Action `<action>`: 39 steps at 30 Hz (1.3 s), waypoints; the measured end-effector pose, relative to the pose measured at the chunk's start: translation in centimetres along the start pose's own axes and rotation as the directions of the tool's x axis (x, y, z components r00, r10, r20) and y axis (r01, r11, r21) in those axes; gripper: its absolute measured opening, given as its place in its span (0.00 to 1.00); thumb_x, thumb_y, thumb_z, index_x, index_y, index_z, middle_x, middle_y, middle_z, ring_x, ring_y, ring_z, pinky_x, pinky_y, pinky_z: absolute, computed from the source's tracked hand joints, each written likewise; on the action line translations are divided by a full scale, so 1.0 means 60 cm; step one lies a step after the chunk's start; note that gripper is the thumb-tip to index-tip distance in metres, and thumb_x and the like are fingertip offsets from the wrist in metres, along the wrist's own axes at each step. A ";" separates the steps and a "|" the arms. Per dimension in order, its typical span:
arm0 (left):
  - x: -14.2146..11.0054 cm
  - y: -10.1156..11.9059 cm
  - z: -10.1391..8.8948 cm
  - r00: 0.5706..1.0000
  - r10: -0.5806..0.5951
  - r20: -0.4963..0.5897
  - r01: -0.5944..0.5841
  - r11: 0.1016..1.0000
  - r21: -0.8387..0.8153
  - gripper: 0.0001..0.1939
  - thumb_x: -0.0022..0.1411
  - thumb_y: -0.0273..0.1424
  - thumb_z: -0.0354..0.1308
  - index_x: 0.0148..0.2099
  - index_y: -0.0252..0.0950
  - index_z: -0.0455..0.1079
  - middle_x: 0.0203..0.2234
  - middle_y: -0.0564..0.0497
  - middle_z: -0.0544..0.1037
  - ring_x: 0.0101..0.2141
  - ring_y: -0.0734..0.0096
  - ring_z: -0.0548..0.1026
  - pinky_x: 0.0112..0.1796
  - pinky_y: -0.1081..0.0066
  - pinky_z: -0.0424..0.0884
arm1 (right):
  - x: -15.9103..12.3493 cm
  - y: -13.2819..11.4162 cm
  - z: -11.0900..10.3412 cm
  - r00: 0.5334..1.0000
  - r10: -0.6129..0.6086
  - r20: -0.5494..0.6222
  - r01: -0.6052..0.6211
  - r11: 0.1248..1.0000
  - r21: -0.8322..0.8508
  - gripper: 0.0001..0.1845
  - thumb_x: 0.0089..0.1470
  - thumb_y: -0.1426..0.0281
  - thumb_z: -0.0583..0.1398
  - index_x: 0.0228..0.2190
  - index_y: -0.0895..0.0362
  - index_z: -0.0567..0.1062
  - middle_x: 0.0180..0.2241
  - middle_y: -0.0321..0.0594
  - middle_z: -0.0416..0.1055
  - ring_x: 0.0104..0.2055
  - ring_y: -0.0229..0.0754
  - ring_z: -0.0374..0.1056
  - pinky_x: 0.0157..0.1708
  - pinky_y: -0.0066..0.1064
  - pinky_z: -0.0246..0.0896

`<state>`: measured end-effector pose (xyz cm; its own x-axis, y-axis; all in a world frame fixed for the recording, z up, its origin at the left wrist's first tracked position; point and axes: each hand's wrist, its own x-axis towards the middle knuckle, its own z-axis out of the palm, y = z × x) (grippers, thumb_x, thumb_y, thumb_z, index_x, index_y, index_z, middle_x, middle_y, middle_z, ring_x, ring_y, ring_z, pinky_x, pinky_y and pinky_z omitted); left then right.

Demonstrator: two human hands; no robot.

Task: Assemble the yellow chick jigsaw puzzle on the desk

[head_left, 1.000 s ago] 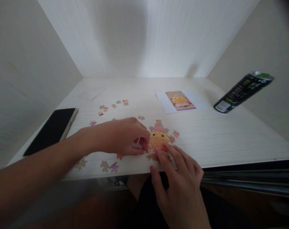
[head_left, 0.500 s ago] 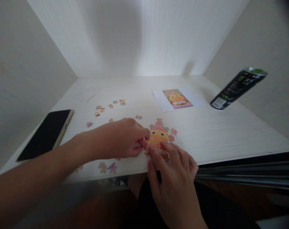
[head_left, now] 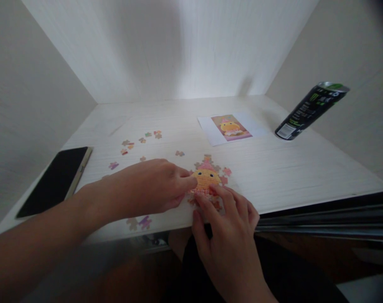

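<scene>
A partly assembled jigsaw puzzle lies near the table's front edge, showing a yellow figure with dark eyes and a pink pointed hat. At its left border my left hand is closed, knuckles up, with the fingertips pressed together against the puzzle. Whatever sits under those fingertips is hidden. My right hand rests open on the puzzle's lower part, its index and middle fingertips touching the pieces and the thumb apart. A loose pink piece lies close by the upper right border.
Several loose puzzle pieces are scattered at the left, with a purple piece near the front edge. A picture sheet lies behind the puzzle. A dark can stands at the right, and a phone lies at the left.
My left hand has rolled over its fingertips at the puzzle's left border, hiding them more. My right hand stays on the puzzle. The whole view has shifted slightly.
</scene>
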<state>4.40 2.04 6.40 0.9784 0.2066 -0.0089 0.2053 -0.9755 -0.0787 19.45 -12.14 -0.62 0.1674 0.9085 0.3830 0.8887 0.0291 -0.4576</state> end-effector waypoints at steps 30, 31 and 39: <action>-0.001 0.011 -0.002 0.983 -0.118 0.138 0.144 0.970 -0.194 0.06 0.65 0.23 0.51 0.42 0.39 0.65 0.34 0.56 0.71 0.31 0.71 0.70 0.31 0.66 0.60 | 0.001 -0.004 -0.008 0.998 0.054 0.028 -0.055 0.998 0.039 0.16 0.61 0.67 0.58 0.49 0.47 0.78 0.55 0.44 0.70 0.59 0.57 0.60 0.57 0.58 0.49; 0.000 0.011 -0.001 0.980 -0.130 0.151 0.159 0.966 -0.202 0.06 0.65 0.24 0.51 0.42 0.39 0.64 0.34 0.55 0.70 0.31 0.70 0.70 0.31 0.66 0.60 | 0.000 -0.004 -0.008 0.998 0.054 0.028 -0.055 0.998 0.039 0.16 0.61 0.67 0.58 0.49 0.47 0.78 0.55 0.45 0.70 0.59 0.57 0.60 0.57 0.58 0.49; 0.007 0.004 -0.003 0.984 -0.178 0.013 0.169 0.905 -0.390 0.08 0.66 0.26 0.50 0.42 0.38 0.70 0.37 0.54 0.71 0.35 0.76 0.68 0.38 0.72 0.63 | 0.002 -0.005 -0.007 0.995 0.064 -0.077 -0.053 0.989 0.139 0.12 0.58 0.69 0.61 0.44 0.50 0.79 0.52 0.45 0.73 0.56 0.57 0.64 0.56 0.58 0.52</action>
<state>4.84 1.89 6.52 0.9258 0.3779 -0.0080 0.3609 -0.8773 0.3163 19.38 -12.19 -0.12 0.2560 0.8739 0.4133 0.8107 0.0389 -0.5842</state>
